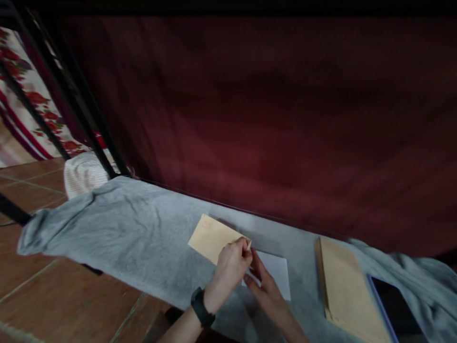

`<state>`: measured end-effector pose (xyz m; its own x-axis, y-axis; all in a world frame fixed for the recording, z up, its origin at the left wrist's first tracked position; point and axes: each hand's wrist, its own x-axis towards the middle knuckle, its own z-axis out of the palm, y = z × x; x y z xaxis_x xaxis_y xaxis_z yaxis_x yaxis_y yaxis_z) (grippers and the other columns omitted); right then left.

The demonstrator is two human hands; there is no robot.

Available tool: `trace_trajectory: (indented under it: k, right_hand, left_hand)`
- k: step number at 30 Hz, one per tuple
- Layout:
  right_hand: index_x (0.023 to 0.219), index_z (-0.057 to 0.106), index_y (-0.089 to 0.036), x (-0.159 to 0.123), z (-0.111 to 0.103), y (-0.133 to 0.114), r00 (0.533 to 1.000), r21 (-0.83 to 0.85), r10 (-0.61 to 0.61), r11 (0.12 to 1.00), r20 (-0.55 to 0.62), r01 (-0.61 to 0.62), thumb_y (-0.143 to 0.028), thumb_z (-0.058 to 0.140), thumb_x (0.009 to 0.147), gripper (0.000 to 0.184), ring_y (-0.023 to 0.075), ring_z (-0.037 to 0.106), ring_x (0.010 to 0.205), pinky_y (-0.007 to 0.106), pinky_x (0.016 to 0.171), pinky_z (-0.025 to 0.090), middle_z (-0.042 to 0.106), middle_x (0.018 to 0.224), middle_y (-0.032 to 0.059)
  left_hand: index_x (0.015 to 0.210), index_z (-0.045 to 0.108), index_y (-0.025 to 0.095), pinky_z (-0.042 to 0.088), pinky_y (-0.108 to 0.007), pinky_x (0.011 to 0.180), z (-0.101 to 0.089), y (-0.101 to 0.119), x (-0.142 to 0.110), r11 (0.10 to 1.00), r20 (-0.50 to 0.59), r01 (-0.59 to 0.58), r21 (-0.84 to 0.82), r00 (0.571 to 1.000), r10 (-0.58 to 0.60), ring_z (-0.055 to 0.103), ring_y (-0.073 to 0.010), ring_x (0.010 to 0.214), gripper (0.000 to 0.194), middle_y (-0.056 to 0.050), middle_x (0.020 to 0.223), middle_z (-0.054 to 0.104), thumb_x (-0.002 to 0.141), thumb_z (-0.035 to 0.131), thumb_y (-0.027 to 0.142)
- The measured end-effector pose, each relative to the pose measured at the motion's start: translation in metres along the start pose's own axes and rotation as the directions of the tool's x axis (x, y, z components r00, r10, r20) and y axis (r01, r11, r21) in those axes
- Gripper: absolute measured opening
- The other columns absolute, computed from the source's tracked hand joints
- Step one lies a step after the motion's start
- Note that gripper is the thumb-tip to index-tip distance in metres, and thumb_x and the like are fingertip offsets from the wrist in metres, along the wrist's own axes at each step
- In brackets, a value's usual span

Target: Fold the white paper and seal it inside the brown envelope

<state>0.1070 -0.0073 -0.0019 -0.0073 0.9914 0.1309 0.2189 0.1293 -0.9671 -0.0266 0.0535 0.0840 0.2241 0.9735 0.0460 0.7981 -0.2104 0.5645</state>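
- Fingers (pixel 244 246) of the left hand (pixel 231 260) pinch the tan envelope (pixel 212 237) near its right end; the right hand (pixel 267 287) has thumb and fingers parted.
- It's over grey cloth (pixel 143 238).
- Likely light, easily creased: hold by edges.

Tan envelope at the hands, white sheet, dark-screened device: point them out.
Tan envelope (pixel 213 237): head view, on its flat face.
White sheet (pixel 279 273): head view, uncovered part.
Dark-screened device (pixel 398 307): head view, on its screen.
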Motion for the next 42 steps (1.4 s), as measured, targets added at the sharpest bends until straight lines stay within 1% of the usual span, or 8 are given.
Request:
trace_trajectory:
  k: [10, 12, 14, 18, 22, 32, 36, 42]
  right_hand:
    - [0.122, 0.066, -0.026, 0.007, 0.003, -0.014, 0.994, 0.169, 0.058, 0.985, -0.091, -0.042, -0.032, 0.055, 0.085, 0.039, 0.0266, 0.066, 0.118, 0.046, 0.108, 0.049, 0.073, 0.123, 0.0072]
    - [0.122, 0.067, -0.025, 0.01, -0.009, -0.019, 0.995, 0.265, 0.079, 0.962, -0.06, -0.06, -0.033, 0.055, 0.082, 0.042, 0.0267, 0.065, 0.119, 0.047, 0.11, 0.047, 0.073, 0.124, 0.0062]
    - [0.124, 0.067, -0.025, 0.011, -0.025, -0.025, 0.993, 0.342, 0.11, 0.932, 0.052, -0.121, -0.032, 0.057, 0.08, 0.045, 0.0263, 0.067, 0.114, 0.047, 0.105, 0.05, 0.074, 0.121, 0.0048]
    - [0.116, 0.071, -0.026, 0.005, -0.053, -0.033, 0.954, 0.364, 0.196, 0.891, 0.228, -0.271, -0.033, 0.06, 0.078, 0.041, 0.0243, 0.072, 0.093, 0.04, 0.085, 0.057, 0.077, 0.1, 0.0029]
    - [0.102, 0.073, -0.024, 0.003, -0.063, -0.033, 0.935, 0.318, 0.235, 0.894, 0.265, -0.315, -0.043, 0.065, 0.078, 0.031, 0.0215, 0.069, 0.083, 0.036, 0.082, 0.055, 0.075, 0.086, 0.0004]
    - [0.084, 0.066, -0.022, 0.02, -0.06, 0.001, 0.962, 0.187, 0.246, 0.957, -0.118, -0.222, -0.044, 0.068, 0.071, 0.026, 0.0199, 0.066, 0.074, 0.032, 0.072, 0.054, 0.073, 0.08, 0.0006]
    - [0.088, 0.065, -0.023, 0.021, -0.061, 0.009, 0.956, 0.183, 0.256, 0.956, -0.146, -0.229, -0.043, 0.064, 0.077, 0.023, 0.0186, 0.067, 0.072, 0.028, 0.063, 0.053, 0.073, 0.078, 0.0004]
    - [0.095, 0.061, -0.023, 0.012, -0.069, 0.0, 0.95, -0.293, 0.132, 0.931, -0.283, -0.217, -0.024, 0.057, 0.086, 0.009, 0.0182, 0.068, 0.073, 0.025, 0.064, 0.049, 0.072, 0.082, 0.0023]
  left_hand:
    - [0.09, 0.064, 0.022, 0.051, -0.027, 0.077, 0.016, 0.013, -0.002, 0.952, -0.036, -0.155, -0.263, 0.988, 0.151, 0.068, -0.0166, 0.082, 0.009, -0.001, 0.086, 0.071, 0.087, 0.058, 0.016]
    - [0.116, 0.064, 0.021, 0.05, -0.036, 0.099, 0.01, 0.004, 0.004, 0.923, -0.071, -0.286, -0.259, 0.958, 0.277, 0.065, -0.0233, 0.115, 0.035, -0.01, 0.122, 0.069, 0.082, 0.071, 0.026]
    - [0.147, 0.046, 0.022, 0.032, -0.053, 0.118, 0.002, -0.009, 0.01, 0.917, 0.012, -0.37, -0.149, 0.927, 0.375, 0.034, -0.0347, 0.148, 0.088, -0.018, 0.159, 0.04, 0.069, 0.085, 0.036]
    - [0.162, 0.018, 0.026, 0.008, -0.062, 0.123, -0.004, -0.033, 0.014, 0.91, 0.287, -0.415, 0.016, 0.873, 0.393, 0.008, -0.0356, 0.157, 0.12, -0.017, 0.169, 0.015, 0.066, 0.087, 0.046]
    - [0.163, 0.006, 0.028, 0.004, -0.062, 0.124, 0.008, -0.041, 0.01, 0.865, 0.347, -0.494, 0.088, 0.829, 0.438, 0.006, -0.0343, 0.157, 0.13, -0.017, 0.169, 0.015, 0.063, 0.087, 0.051]
    - [0.162, 0.016, 0.029, 0.006, -0.063, 0.124, 0.016, -0.028, 0.004, 0.757, 0.189, -0.61, 0.236, 0.793, 0.579, 0.03, -0.0351, 0.15, 0.108, -0.015, 0.157, 0.039, 0.072, 0.076, 0.033]
    - [0.161, 0.017, 0.029, 0.005, -0.061, 0.124, 0.019, -0.03, 0.005, 0.728, 0.161, -0.622, 0.288, 0.781, 0.604, 0.035, -0.0339, 0.147, 0.103, -0.014, 0.154, 0.042, 0.074, 0.071, 0.029]
    - [0.162, 0.013, 0.027, 0.009, -0.061, 0.123, 0.028, -0.036, 0.007, 0.736, 0.197, -0.613, 0.289, 0.79, 0.58, 0.036, -0.0344, 0.146, 0.105, -0.016, 0.157, 0.04, 0.073, 0.069, 0.031]
